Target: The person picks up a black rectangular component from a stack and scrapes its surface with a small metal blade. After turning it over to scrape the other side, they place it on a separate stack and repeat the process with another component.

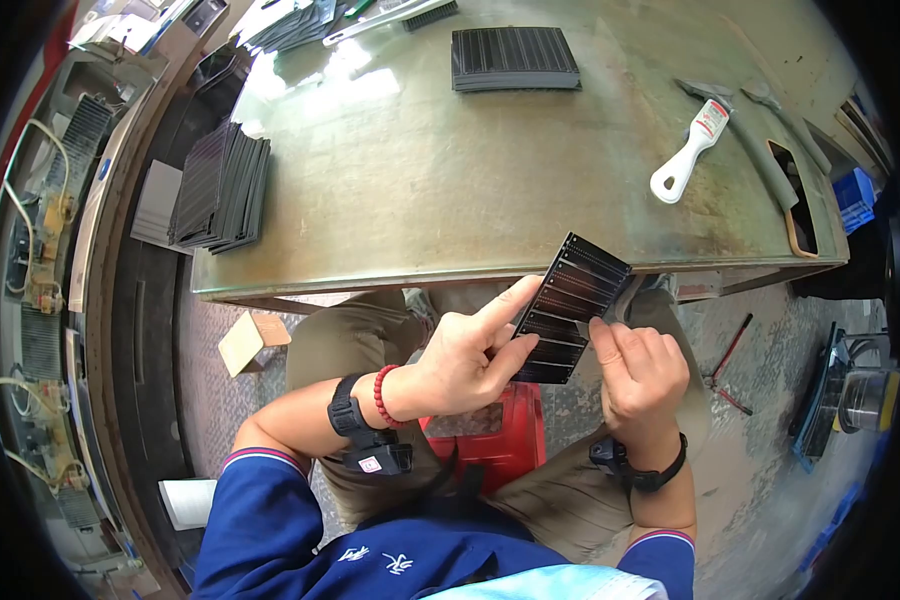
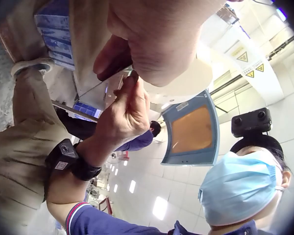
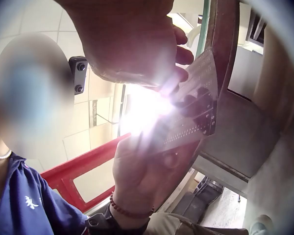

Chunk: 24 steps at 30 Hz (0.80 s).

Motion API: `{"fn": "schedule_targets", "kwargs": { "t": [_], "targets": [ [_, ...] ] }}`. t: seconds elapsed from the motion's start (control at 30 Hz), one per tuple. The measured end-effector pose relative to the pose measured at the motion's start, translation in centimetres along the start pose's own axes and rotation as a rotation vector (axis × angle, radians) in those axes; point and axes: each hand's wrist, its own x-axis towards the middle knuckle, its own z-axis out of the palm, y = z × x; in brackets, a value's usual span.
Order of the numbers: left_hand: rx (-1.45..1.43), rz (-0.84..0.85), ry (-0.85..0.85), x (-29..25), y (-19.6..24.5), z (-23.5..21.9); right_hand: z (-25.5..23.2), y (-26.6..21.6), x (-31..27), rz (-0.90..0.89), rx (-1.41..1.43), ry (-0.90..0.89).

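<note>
A thin, dark rectangular panel [image 1: 582, 278], crossed by pale lines and rows of tiny dots, is held tilted in front of the table's near edge. My left hand [image 1: 460, 360] grips it by its left side, thumb on the near face and index finger stretched along the edge. At the lower right side, my right hand [image 1: 642, 375] has thumb and fingertips pinched together at the panel's edge. In the right wrist view the panel [image 3: 186, 134] shows rows of small holes beside strong glare. The left wrist view shows the right hand [image 2: 122, 115] with fingertips together; the panel is mostly hidden there.
On the table [image 1: 390, 200] stand a stack of dark panels [image 1: 220, 190] at the left and another stack [image 1: 515, 60] at the back. A white-handled tool [image 1: 685, 160] lies at the right. A red stool [image 1: 525, 425] is under the person.
</note>
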Motion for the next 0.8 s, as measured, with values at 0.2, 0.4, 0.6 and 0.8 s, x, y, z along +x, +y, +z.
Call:
{"fn": "schedule_targets", "kwargs": {
  "t": [0.2,0.4,0.6,0.8],
  "targets": [
    [0.068,0.025,-0.013,0.0,0.2,-0.4,0.0,0.2,-0.3,0.029,-0.014,-0.011],
    [0.055,0.046,0.003,0.1,0.3,-0.7,-0.1,0.4,-0.5,0.079,-0.048,-0.039],
    [-0.027,-0.021,0.042,0.0,-0.2,-0.7,-1.5,1.1,-0.4,0.097,0.112,0.018],
    [0.043,0.038,0.038,0.2,0.0,0.6,-1.4,-1.1,0.3,0.099,0.256,0.160]
  ]
}}
